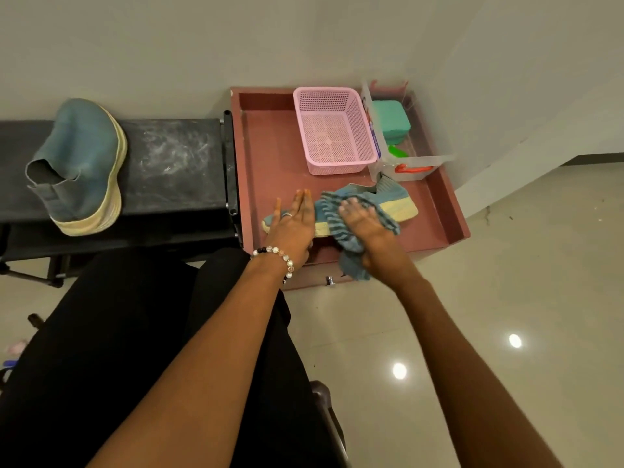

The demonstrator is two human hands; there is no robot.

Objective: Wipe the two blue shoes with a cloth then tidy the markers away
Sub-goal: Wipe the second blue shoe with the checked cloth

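- Nearest, we see black clothing (111, 349) at the lower left and two bare forearms reaching away from us over a glossy pale floor (472, 315).
- Our left hand (292, 224), with a beaded bracelet (278, 256) on the wrist and a ring on one finger, lies flat with straight fingers on the toe end of a blue shoe (381, 197), gripping nothing.
- Our right hand (363, 221) presses a blue striped cloth (341, 228) onto the middle of that shoe, its fingers curled into the fabric; the loose end of the cloth hangs over the near rim of the tray.
- That shoe is a blue knit one with a pale yellow sole, and it lies on its side in the near part of a reddish-brown tray (266, 157), toe to the left.
- Left of the tray stands a black bench (175, 163) with a dusty, scuffed top.
- On the bench's left part sits the second blue shoe (84, 153), tipped on its side, with the same thick yellowish sole and an open ankle collar.
- Farther back in the tray stands a pink mesh basket (332, 130), and we see nothing in it.
- Just right of it, in the far right corner, is a clear plastic container (410, 163) holding a teal box (391, 121), a green item (397, 152) and a red item (413, 169); we cannot tell what these two are.
- Behind everything rises a plain pale wall (169, 45).
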